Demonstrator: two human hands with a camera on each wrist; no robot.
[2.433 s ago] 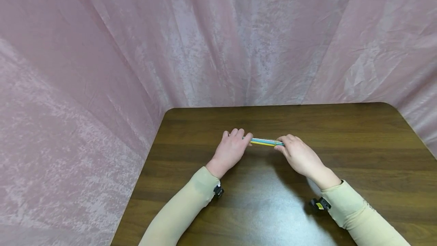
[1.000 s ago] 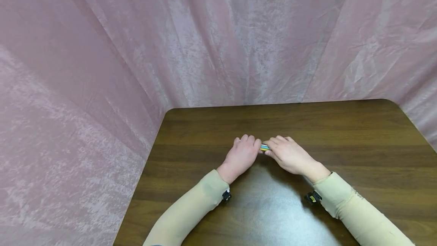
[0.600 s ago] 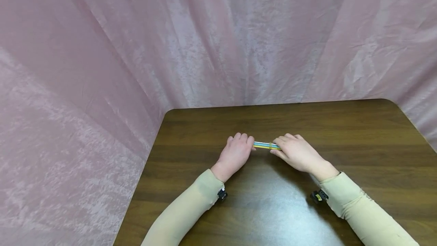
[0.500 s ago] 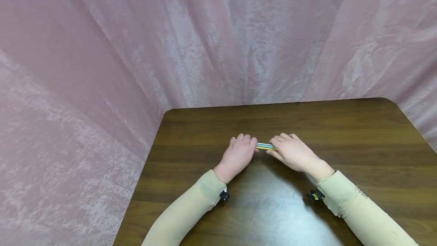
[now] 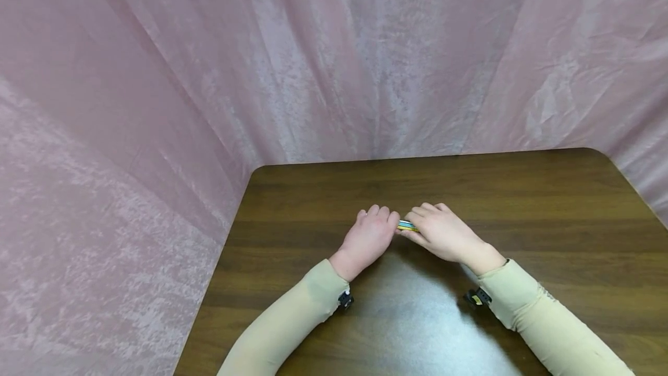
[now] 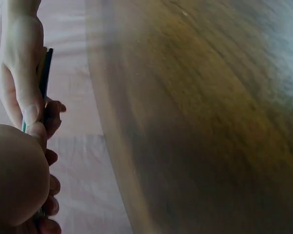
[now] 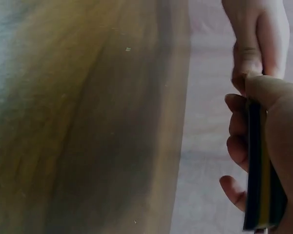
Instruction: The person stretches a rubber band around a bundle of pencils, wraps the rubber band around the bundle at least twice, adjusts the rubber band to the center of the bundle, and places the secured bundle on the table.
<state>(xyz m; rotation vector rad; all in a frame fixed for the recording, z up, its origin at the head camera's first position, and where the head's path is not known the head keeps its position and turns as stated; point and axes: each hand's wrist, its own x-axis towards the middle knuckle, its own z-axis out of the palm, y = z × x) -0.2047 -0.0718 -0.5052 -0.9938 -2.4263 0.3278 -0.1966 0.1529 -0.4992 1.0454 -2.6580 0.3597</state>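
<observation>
My left hand (image 5: 367, 241) and right hand (image 5: 450, 234) hold a bundle of thin coloured sticks (image 5: 407, 226) between them above the far half of the table. White, blue and yellow show in the short stretch between the hands. Whether the sticks are pencils I cannot tell. In the right wrist view, the dark blue and yellow bundle (image 7: 259, 180) runs along the palm of the right hand (image 7: 288, 131), its blunt end sticking out below. Both thumbs nearly meet. Seen from the left wrist, a dark end of the bundle (image 6: 45, 73) pokes out past the right hand (image 6: 22, 68).
The brown wooden table (image 5: 323, 190) has rounded far corners. Pink velvety curtains (image 5: 334, 62) hang behind it and on the left. A small black camera sits at the left wrist (image 5: 345, 299) and another at the right wrist (image 5: 477, 297).
The hands draw together, part, then draw together again along the bundle, leaving less of it in sight. A thin yellowish band seen round it near the right hand is now out of sight.
</observation>
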